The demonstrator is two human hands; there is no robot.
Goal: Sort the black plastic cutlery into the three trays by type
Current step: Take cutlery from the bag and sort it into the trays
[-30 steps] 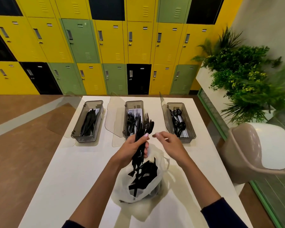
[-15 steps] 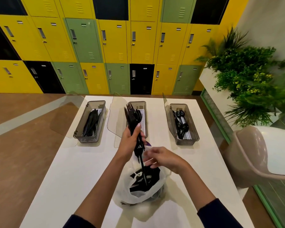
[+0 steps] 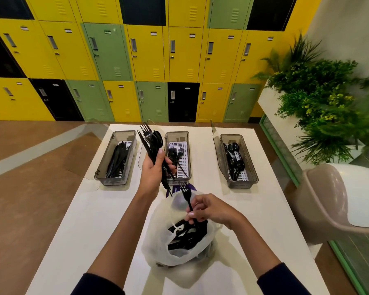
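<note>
Three grey trays stand in a row on the white table [image 3: 94, 220]: the left tray [image 3: 107, 167] holds knives, the middle tray [image 3: 189, 158] forks, the right tray [image 3: 251, 167] spoons. My left hand [image 3: 152, 173] grips a bundle of mixed black cutlery [image 3: 150, 143], raised between the left and middle trays. My right hand [image 3: 211, 210] pinches a single black fork [image 3: 185, 193] by its handle, tines up, above a white plastic bag [image 3: 164, 248] with more black cutlery inside.
A beige chair [image 3: 332, 201] stands close to the table's right side, with green plants [image 3: 324, 103] behind it. Yellow, green and black lockers [image 3: 149, 58] line the far wall. Clear tray lids stand open beside the trays.
My left hand has lifted the bundle up and to the left. My right hand went down to the bag and now holds one fork drawn out of it.
</note>
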